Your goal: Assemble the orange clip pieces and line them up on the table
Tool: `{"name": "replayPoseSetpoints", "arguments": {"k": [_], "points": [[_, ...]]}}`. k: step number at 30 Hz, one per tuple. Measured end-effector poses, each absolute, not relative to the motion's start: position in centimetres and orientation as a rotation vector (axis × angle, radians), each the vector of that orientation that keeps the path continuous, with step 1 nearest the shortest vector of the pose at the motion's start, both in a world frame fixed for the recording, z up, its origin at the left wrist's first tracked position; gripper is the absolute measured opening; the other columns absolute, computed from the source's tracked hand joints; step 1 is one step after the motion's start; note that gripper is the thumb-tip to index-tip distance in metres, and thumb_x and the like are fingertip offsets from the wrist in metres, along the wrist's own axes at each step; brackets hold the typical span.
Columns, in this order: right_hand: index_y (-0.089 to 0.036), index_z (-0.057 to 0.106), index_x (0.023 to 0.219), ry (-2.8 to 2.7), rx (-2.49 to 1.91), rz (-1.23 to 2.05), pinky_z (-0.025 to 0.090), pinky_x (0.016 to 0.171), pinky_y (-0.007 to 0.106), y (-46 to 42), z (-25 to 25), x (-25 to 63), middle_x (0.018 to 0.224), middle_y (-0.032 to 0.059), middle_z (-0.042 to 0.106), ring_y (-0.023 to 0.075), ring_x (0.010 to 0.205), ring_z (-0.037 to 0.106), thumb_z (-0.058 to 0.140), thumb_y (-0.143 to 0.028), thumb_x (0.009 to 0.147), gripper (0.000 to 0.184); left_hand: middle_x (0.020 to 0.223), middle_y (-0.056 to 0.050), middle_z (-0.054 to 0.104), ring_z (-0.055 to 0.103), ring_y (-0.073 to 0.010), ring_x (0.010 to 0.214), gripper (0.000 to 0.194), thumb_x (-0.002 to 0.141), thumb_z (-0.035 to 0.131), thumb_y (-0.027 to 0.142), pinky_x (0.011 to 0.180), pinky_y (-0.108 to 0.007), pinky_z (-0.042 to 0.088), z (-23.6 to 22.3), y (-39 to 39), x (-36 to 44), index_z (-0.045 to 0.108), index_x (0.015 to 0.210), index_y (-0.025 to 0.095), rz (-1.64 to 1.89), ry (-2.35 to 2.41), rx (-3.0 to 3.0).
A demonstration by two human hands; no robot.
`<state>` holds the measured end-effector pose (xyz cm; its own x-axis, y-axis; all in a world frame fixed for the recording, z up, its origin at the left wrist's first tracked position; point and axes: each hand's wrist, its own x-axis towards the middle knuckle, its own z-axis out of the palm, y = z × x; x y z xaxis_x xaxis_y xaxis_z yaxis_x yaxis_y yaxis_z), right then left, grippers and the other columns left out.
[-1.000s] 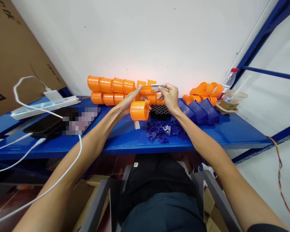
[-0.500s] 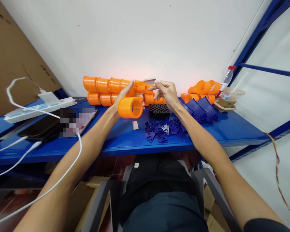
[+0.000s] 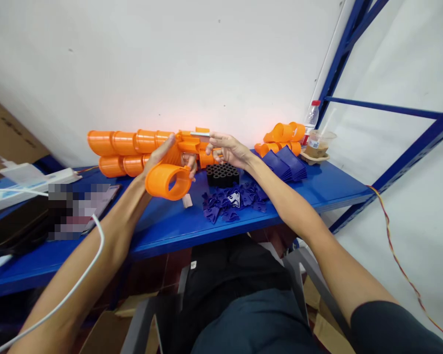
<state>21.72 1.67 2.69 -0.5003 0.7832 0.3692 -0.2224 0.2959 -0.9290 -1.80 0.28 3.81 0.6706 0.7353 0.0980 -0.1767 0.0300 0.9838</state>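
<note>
My left hand (image 3: 158, 153) is wrapped round an orange plastic part (image 3: 156, 182) that ends in a wide ring facing me. A narrow orange section of it reaches right, past my thumb. Along that section's top lies a thin grey strip (image 3: 200, 133), its right end at the fingertips of my right hand (image 3: 231, 150). The right fingers are bent, thumb side close to the strip. Below them stands a block of black tubes (image 3: 222, 175), and in front of it lies a heap of small dark-blue pieces (image 3: 221, 202). A small pale piece (image 3: 187, 200) lies under the orange ring.
Orange cylinders (image 3: 123, 142) are stacked in two rows along the wall. To the right are more orange parts (image 3: 282, 133), blue flat sheets (image 3: 291, 164), a drink cup (image 3: 317, 145) and a bottle (image 3: 312, 118). A phone (image 3: 105, 201), power strip (image 3: 33, 187) and white cable (image 3: 99, 236) are left.
The view has turned right, so things sit further left. My right hand has brought the grey strip down from above the orange part onto its narrow section.
</note>
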Motion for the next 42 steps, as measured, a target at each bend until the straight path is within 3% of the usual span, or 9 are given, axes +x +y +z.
{"name": "replayPoseSetpoints", "arguments": {"k": [2,4,9,14,21,25,30,37,42], "points": [[-0.018,0.062,0.127,-1.663,-0.493,1.395,0.043,0.050,0.017,1.9,2.6,21.7,0.085,-0.0035,0.068,0.0055,0.056,0.052,0.087,-0.059,0.087,0.063,0.055,-0.009,0.060,0.060,-0.0226,0.046,0.081,0.097,0.037,0.091,0.048,-0.038,0.062,3.6,0.5,-1.9,0.070,0.079,0.020,0.730,0.489,1.423],[-0.017,0.060,0.133,-1.677,-0.469,1.413,0.043,0.051,0.018,2.0,2.5,21.5,0.085,-0.0033,0.067,0.0060,0.058,0.051,0.086,-0.057,0.089,0.065,0.056,-0.008,0.059,0.061,-0.0222,0.047,0.080,0.094,0.041,0.094,0.049,-0.038,0.063,3.6,0.5,-2.0,0.070,0.078,0.020,0.722,0.481,1.472],[-0.016,0.061,0.134,-1.699,-0.429,1.421,0.042,0.051,0.019,2.0,2.5,21.3,0.083,-0.0032,0.066,0.0064,0.058,0.051,0.086,-0.056,0.089,0.065,0.052,-0.012,0.056,0.058,-0.0243,0.045,0.092,0.091,0.020,0.101,0.042,-0.041,0.058,4.3,-0.4,-1.5,0.059,0.063,0.023,0.679,0.688,1.498],[-0.016,0.059,0.142,-1.705,-0.445,1.420,0.040,0.049,0.021,1.8,2.4,21.2,0.080,-0.0047,0.065,0.0074,0.056,0.051,0.085,-0.056,0.089,0.071,0.050,-0.013,0.051,0.054,-0.0260,0.045,0.096,0.096,0.003,0.092,0.039,-0.043,0.054,4.5,-0.8,-1.0,0.062,0.068,0.022,0.699,0.889,1.402],[-0.016,0.060,0.142,-1.713,-0.419,1.423,0.040,0.048,0.022,1.4,2.4,21.0,0.079,-0.0048,0.066,0.0075,0.055,0.051,0.090,-0.059,0.084,0.078,0.052,-0.009,0.051,0.053,-0.0260,0.045,0.081,0.100,0.022,0.087,0.043,-0.045,0.058,4.0,-0.9,-1.2,0.070,0.085,0.022,0.750,0.736,1.419],[-0.016,0.061,0.141,-1.719,-0.402,1.427,0.041,0.047,0.022,1.4,2.3,20.8,0.077,-0.0051,0.067,0.0079,0.054,0.052,0.090,-0.058,0.083,0.077,0.054,-0.009,0.051,0.054,-0.0264,0.045,0.085,0.103,0.016,0.081,0.043,-0.046,0.058,3.5,-0.3,-1.5,0.075,0.101,0.019,0.732,0.677,1.411],[-0.016,0.062,0.141,-1.722,-0.415,1.444,0.043,0.048,0.021,1.4,2.2,20.8,0.078,-0.0044,0.068,0.0082,0.055,0.055,0.091,-0.056,0.083,0.077,0.055,-0.008,0.053,0.056,-0.0251,0.046,0.078,0.099,0.026,0.086,0.047,-0.044,0.060,2.9,0.6,-2.0,0.070,0.085,0.023,0.652,0.578,1.496],[-0.014,0.065,0.140,-1.696,-0.393,1.470,0.046,0.049,0.020,1.8,1.8,20.8,0.082,-0.0016,0.070,0.0079,0.055,0.055,0.092,-0.053,0.083,0.074,0.057,-0.011,0.055,0.058,-0.0272,0.053,0.070,0.098,0.040,0.082,0.056,-0.054,0.065,2.5,1.2,-2.5,0.069,0.078,0.022,0.612,0.594,1.513],[-0.014,0.066,0.141,-1.719,-0.358,1.486,0.046,0.048,0.019,2.1,1.6,20.7,0.080,-0.0033,0.069,0.0066,0.053,0.052,0.092,-0.054,0.084,0.074,0.056,-0.008,0.055,0.058,-0.0245,0.050,0.069,0.095,0.046,0.086,0.053,-0.048,0.066,2.7,0.8,-2.4,0.069,0.080,0.022,0.583,0.540,1.503]]}}
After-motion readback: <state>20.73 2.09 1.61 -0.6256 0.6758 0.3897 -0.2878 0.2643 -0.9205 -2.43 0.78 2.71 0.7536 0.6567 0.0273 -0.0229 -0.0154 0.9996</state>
